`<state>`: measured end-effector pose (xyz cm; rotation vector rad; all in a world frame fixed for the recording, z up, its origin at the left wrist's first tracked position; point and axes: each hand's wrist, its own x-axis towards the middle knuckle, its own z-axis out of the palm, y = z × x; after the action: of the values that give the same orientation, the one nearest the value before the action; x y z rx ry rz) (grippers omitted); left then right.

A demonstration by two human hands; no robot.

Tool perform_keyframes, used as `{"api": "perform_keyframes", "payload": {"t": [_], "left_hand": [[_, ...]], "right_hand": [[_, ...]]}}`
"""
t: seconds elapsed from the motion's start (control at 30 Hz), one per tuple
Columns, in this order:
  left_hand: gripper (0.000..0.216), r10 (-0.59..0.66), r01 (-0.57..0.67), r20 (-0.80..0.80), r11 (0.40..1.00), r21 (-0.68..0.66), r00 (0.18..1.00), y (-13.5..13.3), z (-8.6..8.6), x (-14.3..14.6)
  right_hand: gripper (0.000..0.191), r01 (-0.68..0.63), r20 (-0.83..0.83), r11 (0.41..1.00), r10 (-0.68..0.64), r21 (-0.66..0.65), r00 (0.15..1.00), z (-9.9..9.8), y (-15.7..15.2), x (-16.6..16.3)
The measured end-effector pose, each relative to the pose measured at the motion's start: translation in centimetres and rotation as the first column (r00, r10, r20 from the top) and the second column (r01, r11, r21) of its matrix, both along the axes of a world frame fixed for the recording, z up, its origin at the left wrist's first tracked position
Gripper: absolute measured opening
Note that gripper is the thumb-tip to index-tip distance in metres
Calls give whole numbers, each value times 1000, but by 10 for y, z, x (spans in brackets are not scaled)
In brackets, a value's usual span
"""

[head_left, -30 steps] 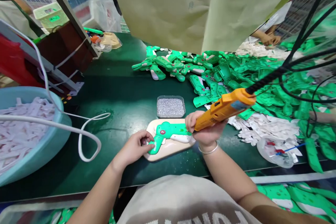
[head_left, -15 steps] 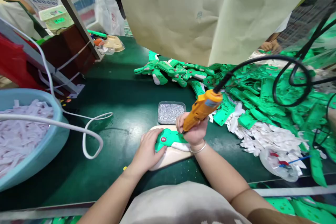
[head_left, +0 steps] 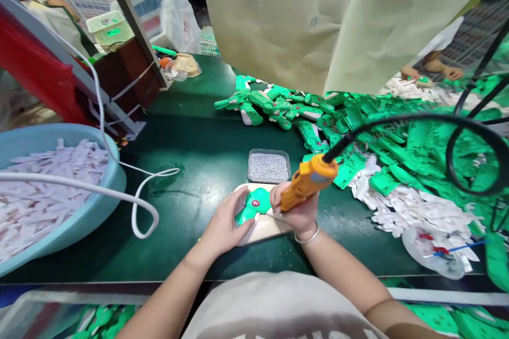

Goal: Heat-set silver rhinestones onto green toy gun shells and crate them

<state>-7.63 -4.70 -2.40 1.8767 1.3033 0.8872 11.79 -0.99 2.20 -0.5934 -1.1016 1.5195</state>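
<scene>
My right hand [head_left: 298, 212] is shut around an orange electric screwdriver [head_left: 308, 183], with its tip down at a green plastic toy gun [head_left: 254, 206]. The toy lies on its side on a beige shaped jig [head_left: 262, 230]. My left hand [head_left: 226, 222] grips the toy's handle end and holds it against the jig. The hands and tool hide much of the toy's middle. A metal tray of small silver parts [head_left: 268, 167] stands just beyond the jig.
A blue basin of pale plastic pieces [head_left: 51, 196] sits at left, crossed by a white cable [head_left: 147, 212]. Heaps of green shells [head_left: 409, 143] and white parts [head_left: 409, 212] cover the right. Black cords hang there. A hanging cloth [head_left: 318, 16] blocks the far view. A co-worker's hands [head_left: 431, 71] are far right.
The screwdriver has swung from a low, rightward slant to a steeper angle, closer to the toy. My left hand has moved up over the toy, and the view has shifted slightly.
</scene>
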Motion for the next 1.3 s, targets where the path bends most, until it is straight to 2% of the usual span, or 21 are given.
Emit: {"api": "perform_keyframes", "payload": {"t": [0.17, 0.33, 0.43, 0.63, 0.87, 1.17, 1.3], "left_hand": [[78, 25, -22, 71, 999, -38, 997, -10, -12, 1], [79, 30, -29, 39, 999, -21, 999, -8, -19, 0], [76, 22, -21, 21, 1000, -7, 1000, -7, -17, 0], [75, 0, 0, 28, 1000, 6, 1000, -8, -14, 1], [71, -7, 8, -25, 999, 49, 1000, -8, -13, 1], [69, -15, 17, -39, 998, 53, 999, -8, -14, 1], [69, -21, 23, -43, 998, 55, 999, -7, -13, 1]], "right_hand": [[82, 31, -34, 997, -28, 72, 999, 15, 22, -31], [79, -32, 5, 999, 32, -6, 999, 3, 36, -62], [78, -34, 20, 999, 34, 2, 999, -1, 36, -62], [77, -27, 10, 999, 27, 36, 1000, 4, 34, -54], [76, -24, 24, 1000, 24, 4, 999, 4, 35, -54], [75, -6, 34, 1000, 6, -8, 999, -11, 32, -60], [75, -23, -20, 1000, 23, 15, 1000, -3, 29, -56]]}}
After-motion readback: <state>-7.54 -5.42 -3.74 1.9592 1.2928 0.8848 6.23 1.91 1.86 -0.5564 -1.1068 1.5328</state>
